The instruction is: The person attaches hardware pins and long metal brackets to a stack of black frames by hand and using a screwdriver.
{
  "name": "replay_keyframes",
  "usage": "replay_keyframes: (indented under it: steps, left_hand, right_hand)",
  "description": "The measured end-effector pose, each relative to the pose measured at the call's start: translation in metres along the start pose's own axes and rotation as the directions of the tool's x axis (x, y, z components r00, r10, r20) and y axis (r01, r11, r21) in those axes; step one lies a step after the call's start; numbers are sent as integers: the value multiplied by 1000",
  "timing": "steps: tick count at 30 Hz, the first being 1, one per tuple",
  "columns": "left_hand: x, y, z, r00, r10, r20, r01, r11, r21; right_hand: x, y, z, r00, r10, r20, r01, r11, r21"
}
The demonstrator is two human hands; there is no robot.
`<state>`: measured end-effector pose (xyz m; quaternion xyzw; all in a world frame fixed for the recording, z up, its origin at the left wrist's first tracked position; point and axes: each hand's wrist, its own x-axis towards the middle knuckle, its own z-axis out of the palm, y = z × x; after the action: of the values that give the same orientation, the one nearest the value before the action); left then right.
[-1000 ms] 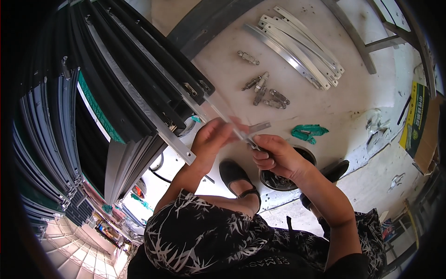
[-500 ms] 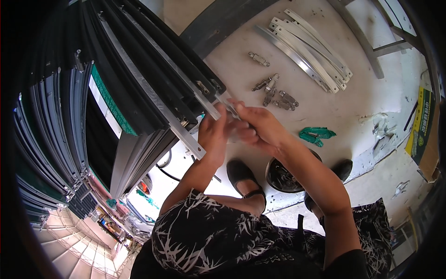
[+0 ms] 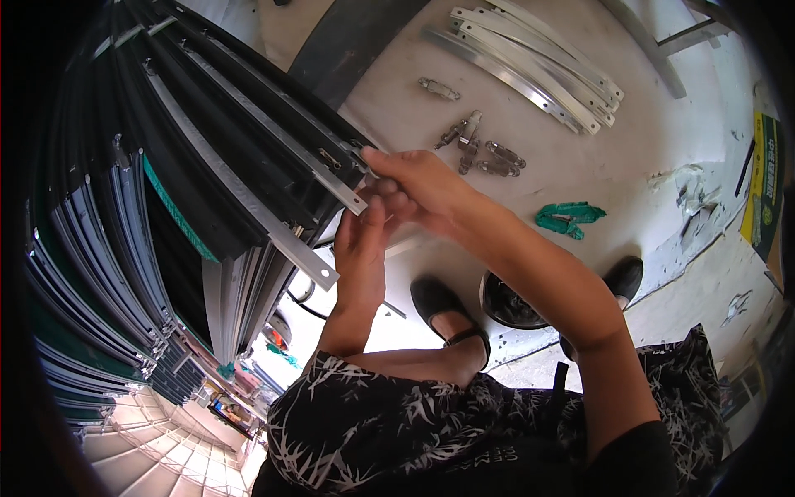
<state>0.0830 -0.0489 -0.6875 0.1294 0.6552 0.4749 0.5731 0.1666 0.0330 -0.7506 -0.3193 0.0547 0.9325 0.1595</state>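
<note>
My right hand is at the end of the stacked black metal profiles, its thumb and fingertips closed around a narrow metal strip at the outermost profile. Only a little of that strip shows. Just below, my left hand is closed with its thumb up; its fingertips are partly covered, and what they hold cannot be made out. A drilled flat metal bar sticks out of the stack right beside the left thumb. Another flat bar with a hole juts out farther left.
On the pale floor lie a pile of drilled metal strips, several small metal fittings and a crumpled green strip. A dark round bowl stands between my shoes. A yellow and green carton is at the right.
Both hands have shifted left in the picture, the right one closer against the profile's end. Less of the metal strip shows between them. The whole view has turned slightly.
</note>
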Motion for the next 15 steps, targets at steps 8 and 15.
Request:
replay_keyframes:
  steps: [8,15]
  left_hand:
    - [3,-3,2,1000,2,-24,-2,1000,12]
    - [1,-8,-1,998,19,-61,-19,1000,2]
  right_hand:
    - [7,2,-6,999,-22,49,23,1000,-20]
    - [3,5,-4,998,-22,51,22,1000,4]
